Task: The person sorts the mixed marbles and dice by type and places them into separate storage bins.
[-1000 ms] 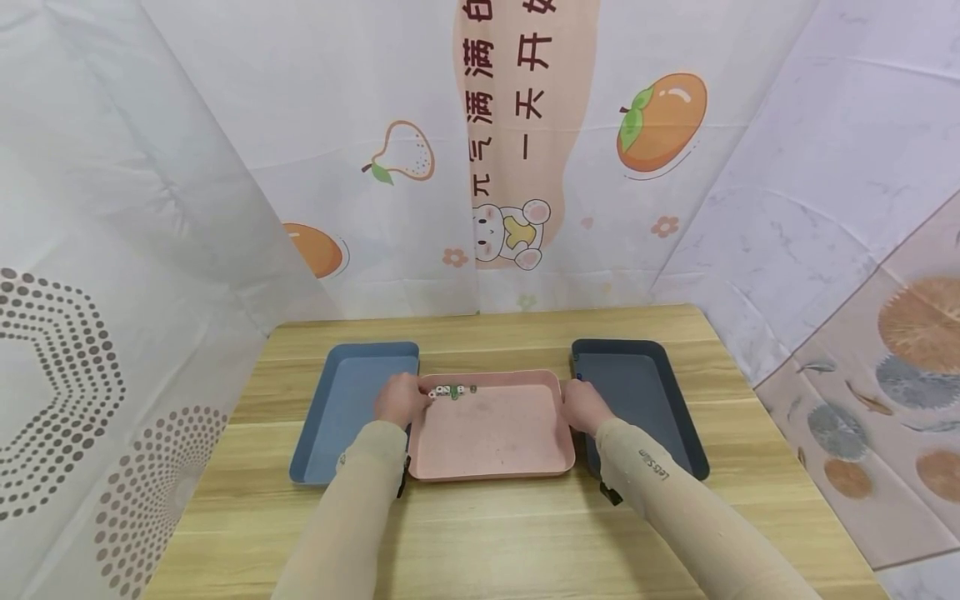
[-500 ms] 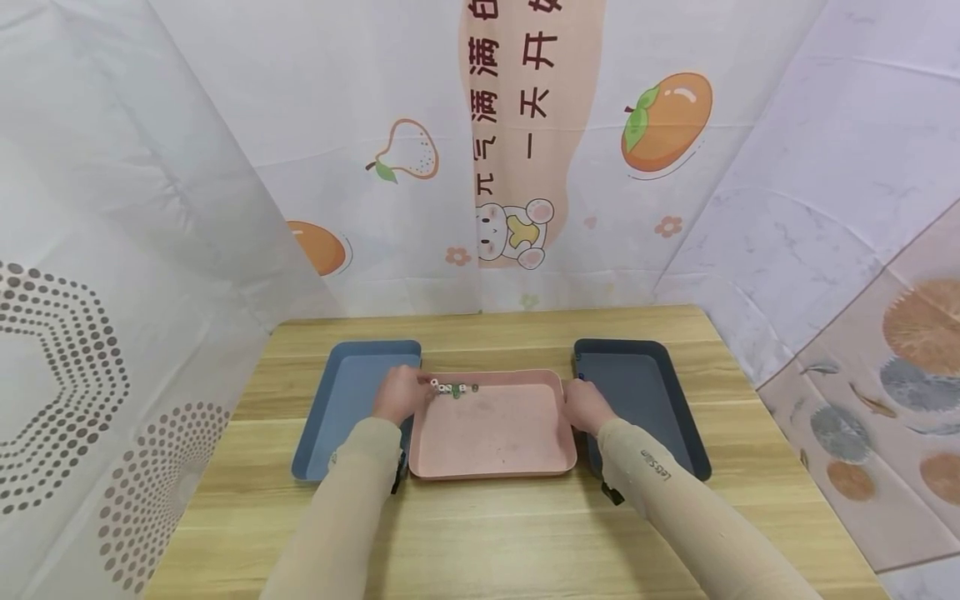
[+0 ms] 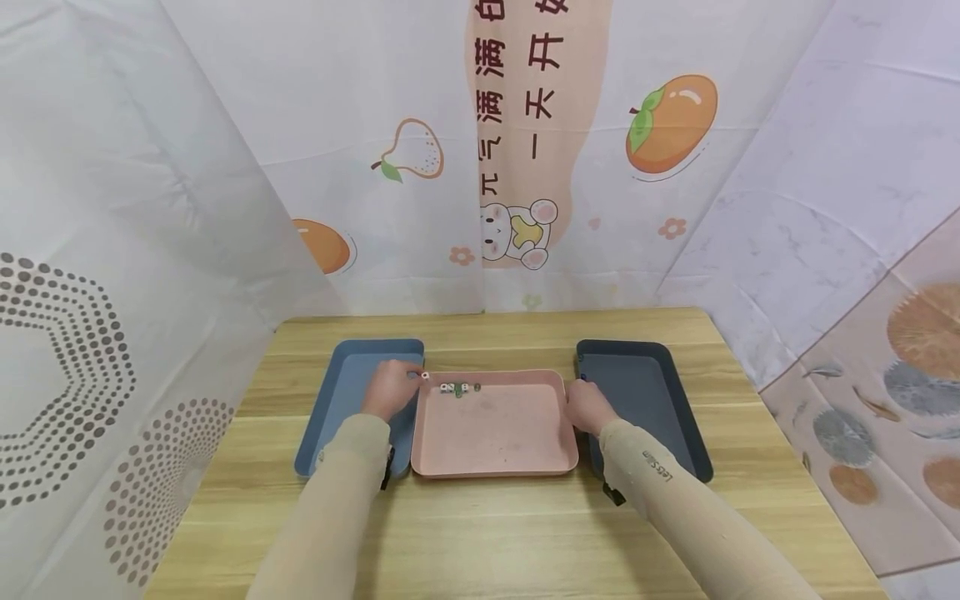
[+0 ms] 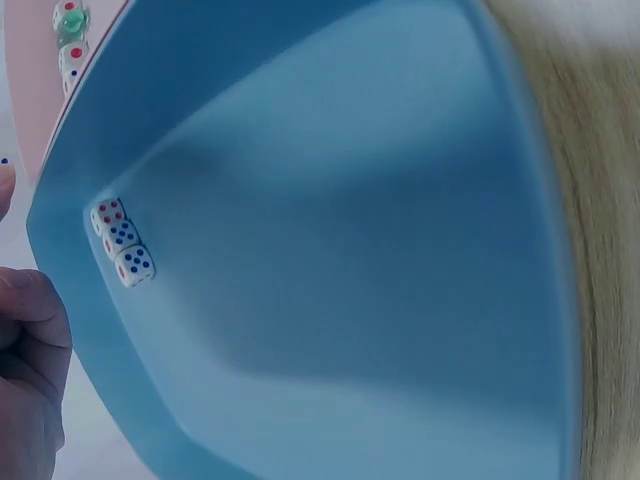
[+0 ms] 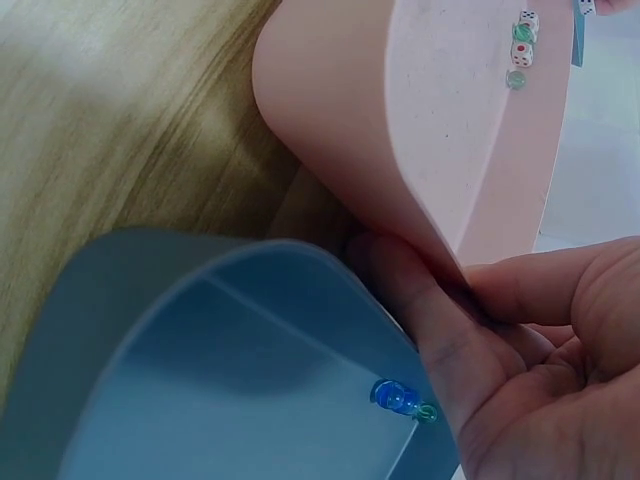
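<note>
My left hand (image 3: 390, 388) pinches a small white die (image 3: 425, 376) at its fingertips, above the back left corner of the pink tray (image 3: 495, 433). Along that tray's back edge lie several white dice (image 3: 444, 388) and green glass marbles (image 3: 477, 387). My right hand (image 3: 588, 407) grips the pink tray's right rim between thumb and fingers. On the left, the blue tray (image 3: 348, 392) has three dice (image 4: 121, 237) in a row in one corner. Blue marbles (image 5: 394, 396) and a green marble (image 5: 427, 412) sit in the dark blue tray (image 3: 626, 392) on the right.
All three trays stand side by side on a wooden table (image 3: 480, 533), with the side trays close to the pink one. A printed white curtain (image 3: 360, 250) hangs behind the table, and more sheets hang at both sides.
My left hand has lifted a die from the back left of the pink tray and moved left and back with it. The right hand has stayed on the rim.
</note>
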The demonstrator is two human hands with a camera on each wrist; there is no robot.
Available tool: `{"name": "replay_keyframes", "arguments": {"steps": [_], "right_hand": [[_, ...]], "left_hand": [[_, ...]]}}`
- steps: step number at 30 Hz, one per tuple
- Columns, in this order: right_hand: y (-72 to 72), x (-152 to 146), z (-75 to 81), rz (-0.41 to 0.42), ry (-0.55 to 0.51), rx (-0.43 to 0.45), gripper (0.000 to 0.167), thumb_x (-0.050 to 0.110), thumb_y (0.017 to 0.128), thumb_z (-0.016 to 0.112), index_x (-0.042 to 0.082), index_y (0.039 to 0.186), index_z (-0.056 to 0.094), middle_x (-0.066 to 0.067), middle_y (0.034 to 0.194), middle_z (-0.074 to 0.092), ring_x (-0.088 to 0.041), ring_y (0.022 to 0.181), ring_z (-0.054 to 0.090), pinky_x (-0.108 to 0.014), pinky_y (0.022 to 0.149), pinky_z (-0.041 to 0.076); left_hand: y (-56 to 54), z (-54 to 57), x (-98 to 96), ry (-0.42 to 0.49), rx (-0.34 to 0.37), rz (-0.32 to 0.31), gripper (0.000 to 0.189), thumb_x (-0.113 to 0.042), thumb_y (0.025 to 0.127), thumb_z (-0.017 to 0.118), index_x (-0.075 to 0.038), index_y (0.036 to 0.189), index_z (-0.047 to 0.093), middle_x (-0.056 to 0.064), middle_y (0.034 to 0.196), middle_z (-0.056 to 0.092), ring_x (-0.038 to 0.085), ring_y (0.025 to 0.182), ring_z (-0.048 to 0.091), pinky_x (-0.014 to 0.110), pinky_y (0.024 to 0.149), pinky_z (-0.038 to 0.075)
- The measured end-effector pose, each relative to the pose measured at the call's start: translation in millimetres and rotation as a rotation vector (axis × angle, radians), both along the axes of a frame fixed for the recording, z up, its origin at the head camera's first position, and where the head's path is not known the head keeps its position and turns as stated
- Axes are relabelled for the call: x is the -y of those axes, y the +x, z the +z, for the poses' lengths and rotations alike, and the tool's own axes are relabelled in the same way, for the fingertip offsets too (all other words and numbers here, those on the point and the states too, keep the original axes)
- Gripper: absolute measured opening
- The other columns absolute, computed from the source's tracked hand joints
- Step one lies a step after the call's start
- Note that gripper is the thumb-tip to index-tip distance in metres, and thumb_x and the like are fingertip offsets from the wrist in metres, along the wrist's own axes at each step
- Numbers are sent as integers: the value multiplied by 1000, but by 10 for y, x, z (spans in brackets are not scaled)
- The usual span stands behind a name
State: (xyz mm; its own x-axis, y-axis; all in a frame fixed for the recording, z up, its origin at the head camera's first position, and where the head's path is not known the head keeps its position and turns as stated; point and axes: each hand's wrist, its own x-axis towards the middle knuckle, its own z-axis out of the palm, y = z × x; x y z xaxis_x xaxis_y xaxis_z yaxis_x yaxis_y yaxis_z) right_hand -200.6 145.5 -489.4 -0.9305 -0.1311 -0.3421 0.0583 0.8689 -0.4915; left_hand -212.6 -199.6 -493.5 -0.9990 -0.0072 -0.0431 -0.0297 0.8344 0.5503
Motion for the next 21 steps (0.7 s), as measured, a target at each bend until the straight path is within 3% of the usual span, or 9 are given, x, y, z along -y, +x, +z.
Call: {"name": "replay_keyframes", "arguments": {"steps": [4,12,21], "right_hand": [[-1,3,17,-10,-9,18,29,-3,99,49,-1,76,67,-5,62,55,-18,56,54,-26,52,42],[14,-12,19,13,2,-9,44,-3,100,48,12,58,47,-1,55,45,-14,50,46,-24,49,39],[3,-7,11,12,8,-5,44,-2,100,49,12,58,48,-1,55,46,-14,50,47,-24,50,39]], "left_hand": [[14,27,23,-11,0,0,18,-16,96,71,-10,110,80,12,113,76,31,102,71,48,83,58],[19,63,84,0,9,8,19,-16,97,71,-7,111,80,14,116,75,31,104,71,46,82,59],[42,36,216,-4,-1,20,18,-13,98,69,-4,108,79,15,112,75,32,105,71,49,87,57]]}}
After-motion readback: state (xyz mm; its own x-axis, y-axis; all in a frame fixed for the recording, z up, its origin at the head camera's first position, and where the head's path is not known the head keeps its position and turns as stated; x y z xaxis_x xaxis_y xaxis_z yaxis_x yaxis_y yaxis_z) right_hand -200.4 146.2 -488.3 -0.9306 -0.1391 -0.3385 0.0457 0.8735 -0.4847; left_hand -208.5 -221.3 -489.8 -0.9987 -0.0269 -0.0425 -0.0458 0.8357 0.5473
